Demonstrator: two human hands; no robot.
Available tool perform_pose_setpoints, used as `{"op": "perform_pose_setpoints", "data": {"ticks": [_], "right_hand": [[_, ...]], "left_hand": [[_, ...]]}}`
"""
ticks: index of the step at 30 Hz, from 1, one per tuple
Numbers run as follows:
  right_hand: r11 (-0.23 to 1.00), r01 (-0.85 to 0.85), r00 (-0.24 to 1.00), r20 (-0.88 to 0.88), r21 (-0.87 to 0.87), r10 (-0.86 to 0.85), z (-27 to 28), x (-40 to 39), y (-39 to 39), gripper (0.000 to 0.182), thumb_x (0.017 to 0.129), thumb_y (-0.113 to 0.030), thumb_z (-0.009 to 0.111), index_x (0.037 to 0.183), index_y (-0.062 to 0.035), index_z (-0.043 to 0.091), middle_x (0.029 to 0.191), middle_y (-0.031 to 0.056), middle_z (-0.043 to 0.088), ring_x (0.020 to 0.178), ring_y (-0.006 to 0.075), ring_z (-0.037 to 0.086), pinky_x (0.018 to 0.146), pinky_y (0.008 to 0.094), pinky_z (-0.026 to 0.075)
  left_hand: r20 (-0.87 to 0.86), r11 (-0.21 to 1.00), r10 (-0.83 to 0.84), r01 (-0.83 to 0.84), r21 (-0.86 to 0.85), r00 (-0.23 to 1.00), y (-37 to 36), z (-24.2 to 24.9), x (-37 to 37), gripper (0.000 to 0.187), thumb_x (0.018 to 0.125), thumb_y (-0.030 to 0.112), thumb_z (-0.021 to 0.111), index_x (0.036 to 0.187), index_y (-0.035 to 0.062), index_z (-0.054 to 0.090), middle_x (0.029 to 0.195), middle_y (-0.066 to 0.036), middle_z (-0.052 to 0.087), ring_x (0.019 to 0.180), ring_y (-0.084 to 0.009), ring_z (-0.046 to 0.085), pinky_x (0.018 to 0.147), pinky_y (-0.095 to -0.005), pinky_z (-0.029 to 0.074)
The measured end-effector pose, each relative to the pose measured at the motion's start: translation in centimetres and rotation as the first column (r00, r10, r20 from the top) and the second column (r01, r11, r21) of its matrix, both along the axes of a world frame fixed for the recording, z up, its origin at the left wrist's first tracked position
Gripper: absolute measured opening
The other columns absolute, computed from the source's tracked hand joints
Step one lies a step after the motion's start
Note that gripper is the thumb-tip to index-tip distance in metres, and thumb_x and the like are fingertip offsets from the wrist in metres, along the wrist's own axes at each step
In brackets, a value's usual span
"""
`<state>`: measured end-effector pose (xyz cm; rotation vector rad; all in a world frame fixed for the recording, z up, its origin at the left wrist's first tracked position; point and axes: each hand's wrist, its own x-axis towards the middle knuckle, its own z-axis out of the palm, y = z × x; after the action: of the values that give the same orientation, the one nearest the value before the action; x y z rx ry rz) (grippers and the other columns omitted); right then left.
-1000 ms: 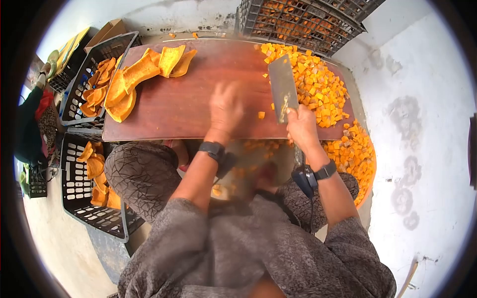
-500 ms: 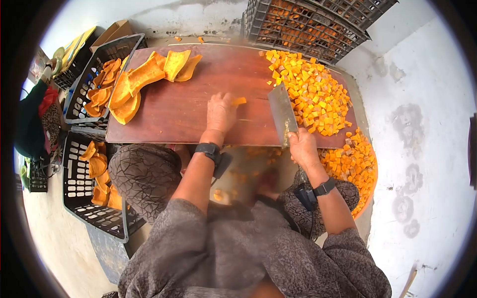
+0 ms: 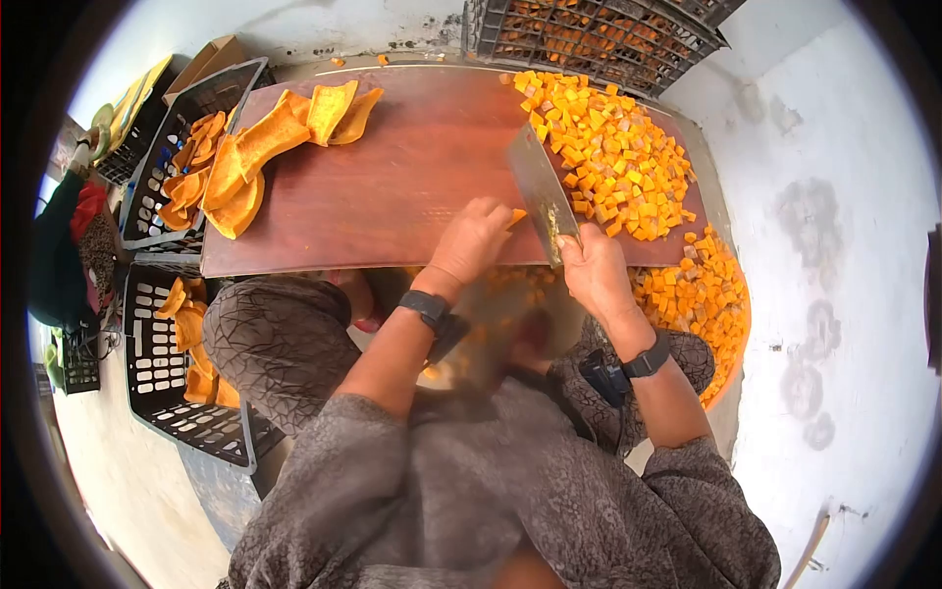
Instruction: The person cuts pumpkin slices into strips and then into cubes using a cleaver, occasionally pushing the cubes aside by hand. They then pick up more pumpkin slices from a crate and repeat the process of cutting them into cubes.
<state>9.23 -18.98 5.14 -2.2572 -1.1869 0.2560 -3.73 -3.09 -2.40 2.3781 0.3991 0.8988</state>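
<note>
My right hand (image 3: 597, 270) is closed round the handle of a cleaver (image 3: 540, 187), whose broad blade stands over the board near its front edge. Just left of the blade, my left hand (image 3: 473, 240) has its fingers closed on a small pumpkin piece (image 3: 517, 216) that pokes out toward the cleaver. Both rest at the reddish-brown board (image 3: 392, 206). Right of the blade lies a heap of diced pumpkin (image 3: 618, 157). Large curved pumpkin slabs (image 3: 257, 147) lie at the board's left end.
Black crates (image 3: 147, 334) with more pumpkin slabs stand at the left. Stacked crates (image 3: 589, 44) rise behind the board. An orange-rimmed container (image 3: 736, 363) full of cubes sits below the board's right end, near the white wall (image 3: 814, 245).
My left hand has moved right with the pumpkin piece, up close to the cleaver. The cleaver has shifted slightly left and is still in my right hand. The view has tilted a little.
</note>
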Motion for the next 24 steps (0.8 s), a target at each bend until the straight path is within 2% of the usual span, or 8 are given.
{"op": "perform_pose_setpoints", "data": {"ticks": [2,3,5,15,17,21,24], "right_hand": [[0.999,-0.049,0.987,0.153,-0.009,0.050,1.1,-0.6,0.0,0.023,0.093,-0.020,0.060,0.088,0.0027,0.056,0.070,0.0255,0.061,0.065,0.0428,0.062,0.059,0.0465,0.048],[0.999,-0.048,0.987,0.153,-0.010,0.049,1.6,-0.8,0.1,0.023,0.093,-0.020,0.060,0.088,0.0027,0.056,0.070,0.0255,0.061,0.065,0.0428,0.062,0.059,0.0465,0.048],[0.991,-0.038,0.998,0.044,-0.125,0.044,2.5,-1.2,0.1,0.023,0.092,-0.020,0.060,0.088,0.0030,0.056,0.078,0.0283,0.062,0.079,0.0495,0.060,0.067,0.0493,0.048],[0.966,-0.077,0.993,0.064,-0.247,0.095,3.5,-1.6,0.4,0.022,0.092,-0.018,0.059,0.090,0.0036,0.056,0.079,0.0287,0.062,0.080,0.0477,0.061,0.069,0.0517,0.048],[0.960,-0.174,0.977,0.083,-0.219,0.196,3.1,-1.4,0.7,0.020,0.092,-0.016,0.057,0.091,0.0037,0.056,0.079,0.0286,0.063,0.081,0.0473,0.062,0.070,0.0527,0.049],[0.954,-0.132,0.983,0.087,-0.268,0.160,1.1,-1.3,3.4,0.019,0.092,-0.015,0.055,0.092,0.0036,0.057,0.080,0.0278,0.064,0.082,0.0467,0.063,0.071,0.0531,0.050],[0.963,-0.085,0.988,0.104,-0.254,0.115,0.1,-0.8,5.4,0.015,0.087,-0.013,0.055,0.095,-0.0013,0.060,0.088,0.0237,0.067,0.085,0.0420,0.066,0.071,0.0512,0.051]], "left_hand": [[0.044,1.000,-0.007,0.008,-0.021,0.999,-0.2,0.0,0.1,0.025,0.077,0.007,0.068,0.101,0.0062,0.063,0.099,-0.014,0.060,0.098,-0.0373,0.056,0.086,-0.0449,0.049],[0.044,1.000,-0.008,0.009,-0.023,0.999,-0.2,0.2,0.0,0.025,0.077,0.007,0.068,0.101,0.0062,0.063,0.099,-0.014,0.060,0.098,-0.0373,0.056,0.086,-0.0449,0.049],[-0.013,0.997,0.067,-0.067,0.029,0.998,-0.3,0.5,-0.2,0.023,0.076,0.009,0.069,0.098,0.0063,0.064,0.096,-0.013,0.059,0.095,-0.0355,0.056,0.085,-0.0439,0.048],[0.028,0.999,0.028,-0.027,-0.037,0.999,0.0,0.3,0.1,0.016,0.078,0.008,0.069,0.093,0.0075,0.065,0.091,-0.012,0.060,0.092,-0.0337,0.056,0.081,-0.0416,0.049],[0.030,0.999,0.034,-0.033,-0.041,0.999,0.0,0.5,0.2,0.015,0.077,0.005,0.068,0.091,0.0071,0.065,0.089,-0.011,0.061,0.090,-0.0342,0.057,0.079,-0.0418,0.050],[0.030,0.998,0.010,-0.008,-0.060,1.000,0.3,-0.1,0.5,0.015,0.076,0.003,0.068,0.090,0.0065,0.064,0.088,-0.012,0.061,0.088,-0.0346,0.057,0.079,-0.0417,0.050],[0.030,0.998,-0.010,0.011,-0.060,1.000,0.2,0.0,0.5,0.013,0.076,0.003,0.068,0.089,0.0058,0.063,0.087,-0.012,0.060,0.087,-0.0352,0.057,0.079,-0.0422,0.050]]}}
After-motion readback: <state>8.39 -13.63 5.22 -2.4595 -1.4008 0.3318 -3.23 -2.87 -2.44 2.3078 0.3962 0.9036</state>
